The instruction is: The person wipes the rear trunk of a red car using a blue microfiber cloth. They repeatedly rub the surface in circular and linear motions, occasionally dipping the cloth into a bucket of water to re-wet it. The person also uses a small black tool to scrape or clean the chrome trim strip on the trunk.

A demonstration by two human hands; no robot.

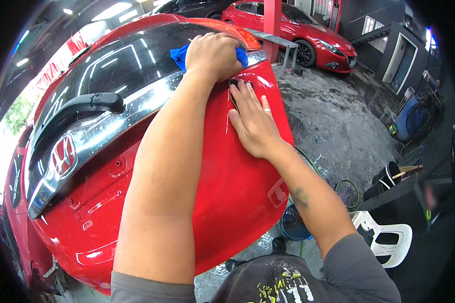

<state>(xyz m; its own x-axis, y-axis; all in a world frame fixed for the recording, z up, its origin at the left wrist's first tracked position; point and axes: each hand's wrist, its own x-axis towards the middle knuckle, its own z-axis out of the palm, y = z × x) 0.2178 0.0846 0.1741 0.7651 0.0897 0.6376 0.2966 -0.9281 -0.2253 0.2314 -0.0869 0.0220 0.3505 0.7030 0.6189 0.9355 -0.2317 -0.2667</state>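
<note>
Gripping a bunched blue cloth [183, 54], left hand [213, 54] presses the glossy red tailgate [227, 187] at upper centre; right hand [253, 120] lies flat, fingers spread.

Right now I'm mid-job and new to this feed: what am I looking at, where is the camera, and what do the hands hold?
There is no machine here, only a person's two bare hands. The one picture comes from a fisheye camera on the person's head, looking down, so straight edges bend near the rim. Ahead is a raised red hatch with its dark window and wiper. The left hand presses a blue cloth at the window's edge, its grip closed on it. The right hand lies flat and open on the red paint. Beyond are a wet floor, a white chair and another red car.
</note>
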